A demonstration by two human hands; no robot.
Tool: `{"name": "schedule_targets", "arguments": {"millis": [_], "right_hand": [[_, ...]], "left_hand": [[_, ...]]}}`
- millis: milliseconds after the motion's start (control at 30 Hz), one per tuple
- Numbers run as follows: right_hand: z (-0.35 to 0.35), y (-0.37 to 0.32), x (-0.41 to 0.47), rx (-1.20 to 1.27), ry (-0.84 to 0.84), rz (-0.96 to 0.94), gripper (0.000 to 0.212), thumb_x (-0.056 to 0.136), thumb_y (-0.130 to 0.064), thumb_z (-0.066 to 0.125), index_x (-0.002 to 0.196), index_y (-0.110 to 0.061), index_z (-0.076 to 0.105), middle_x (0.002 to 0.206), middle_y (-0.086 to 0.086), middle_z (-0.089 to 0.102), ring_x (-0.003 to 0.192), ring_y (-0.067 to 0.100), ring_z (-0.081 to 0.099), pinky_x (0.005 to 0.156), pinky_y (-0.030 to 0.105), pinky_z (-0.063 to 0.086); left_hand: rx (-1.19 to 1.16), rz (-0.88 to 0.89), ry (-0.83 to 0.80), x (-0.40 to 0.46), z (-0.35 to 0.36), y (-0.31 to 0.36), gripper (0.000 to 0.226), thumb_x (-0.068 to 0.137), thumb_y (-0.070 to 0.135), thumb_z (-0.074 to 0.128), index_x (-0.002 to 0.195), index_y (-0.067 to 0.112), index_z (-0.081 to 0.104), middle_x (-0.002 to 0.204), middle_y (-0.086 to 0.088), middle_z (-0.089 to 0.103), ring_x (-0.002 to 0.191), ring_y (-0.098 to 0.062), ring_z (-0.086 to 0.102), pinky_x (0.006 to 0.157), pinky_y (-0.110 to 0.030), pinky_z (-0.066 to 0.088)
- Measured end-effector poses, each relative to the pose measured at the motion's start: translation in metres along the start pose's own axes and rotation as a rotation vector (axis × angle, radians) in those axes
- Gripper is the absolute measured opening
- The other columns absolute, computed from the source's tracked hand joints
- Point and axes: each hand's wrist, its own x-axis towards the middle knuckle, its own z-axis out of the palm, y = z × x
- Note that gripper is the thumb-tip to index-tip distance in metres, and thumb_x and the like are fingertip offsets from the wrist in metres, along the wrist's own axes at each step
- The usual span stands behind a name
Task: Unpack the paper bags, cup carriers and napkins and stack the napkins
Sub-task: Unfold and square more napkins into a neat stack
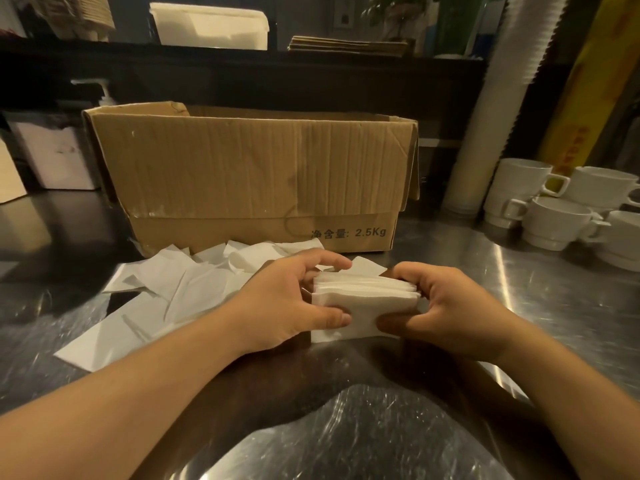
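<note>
Your fingers [332,261] are clamped on the napkin stack [363,310], left hand [294,299] and right hand [450,306] squeezing its ends, just in front of the cardboard box [256,174]. Squeeze unevenly and the sheets could fan out or buckle. Loose napkins [166,289] lie left of the stack on the surface [519,306]. The box's contents are hidden.

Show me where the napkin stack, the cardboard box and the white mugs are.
napkin stack [360,306], head view, on its front face
cardboard box [256,174], head view, on its front wall
white mugs [554,220], head view, on one mug's side
</note>
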Motion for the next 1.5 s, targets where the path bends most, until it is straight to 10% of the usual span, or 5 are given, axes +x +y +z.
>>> {"name": "schedule_targets", "arguments": {"millis": [500,933,1167,1500], "right_hand": [[0.001,0.001,0.001,0.037,-0.040,0.131,0.048,0.082,-0.016,0.084,0.115,-0.038,0.059,0.112,-0.014,0.070,0.102,0.004,0.066,0.088,0.022,0.056],[0.006,-0.006,0.001,0.156,-0.124,0.102,0.072,0.090,-0.014,0.074,0.141,-0.040,0.032,0.129,-0.021,0.048,0.111,0.007,0.060,0.094,0.021,0.054],[0.006,-0.002,0.003,0.209,-0.003,0.087,0.041,0.080,-0.011,0.084,0.109,-0.031,0.064,0.097,-0.014,0.074,0.092,0.002,0.070,0.076,0.020,0.058],[0.002,-0.004,0.000,0.429,0.009,0.109,0.038,0.075,-0.009,0.082,0.108,-0.023,0.069,0.102,-0.010,0.077,0.100,0.008,0.072,0.081,0.024,0.059]], "left_hand": [[0.219,-0.107,-0.133,0.000,-0.004,0.008,0.092,0.067,0.060,0.088,0.144,0.055,0.038,0.126,0.021,0.060,0.114,-0.003,0.058,0.101,-0.027,0.048],[0.121,-0.095,-0.088,0.001,0.004,0.007,0.061,0.066,0.061,0.088,0.119,0.046,0.061,0.101,0.026,0.069,0.095,0.005,0.063,0.081,-0.015,0.049],[0.039,-0.090,-0.029,0.003,0.002,0.004,0.036,0.074,0.049,0.088,0.103,0.045,0.068,0.082,0.027,0.070,0.068,0.007,0.062,0.062,-0.010,0.043],[-0.010,-0.084,-0.015,0.003,-0.003,0.000,0.028,0.074,0.043,0.089,0.095,0.046,0.070,0.090,0.022,0.072,0.080,-0.005,0.069,0.078,-0.025,0.052]]}}
